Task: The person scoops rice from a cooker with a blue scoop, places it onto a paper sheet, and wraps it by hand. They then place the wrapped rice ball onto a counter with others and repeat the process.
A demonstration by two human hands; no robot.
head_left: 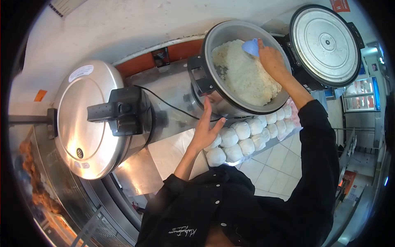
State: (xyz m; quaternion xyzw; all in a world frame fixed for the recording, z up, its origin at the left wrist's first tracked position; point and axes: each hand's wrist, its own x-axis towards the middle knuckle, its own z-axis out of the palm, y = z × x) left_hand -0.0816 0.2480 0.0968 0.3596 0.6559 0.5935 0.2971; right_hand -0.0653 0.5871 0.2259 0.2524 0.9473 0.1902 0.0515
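Note:
My right hand (272, 61) reaches into the open rice cooker (246, 29) and grips a blue rice paddle (250, 47). Its blade rests at the surface of the white cooked rice (245, 76), near the far wall of the pot. At the cooker's near left side, my left hand (205, 131) has its thumb and fingers spread, fingertips right below the black latch (203, 85). Nothing is held in it. Just right of that hand lie rows of white wrapped rounded packets (233, 153) along the counter's edge.
A second, closed steel rice cooker (88, 119) stands on the left. Between the cookers, a black cord (168, 106) crosses the steel counter (164, 123). Brown paper sheets (175, 152) lie at the front. The raised cooker lid (327, 43) leans back at the right.

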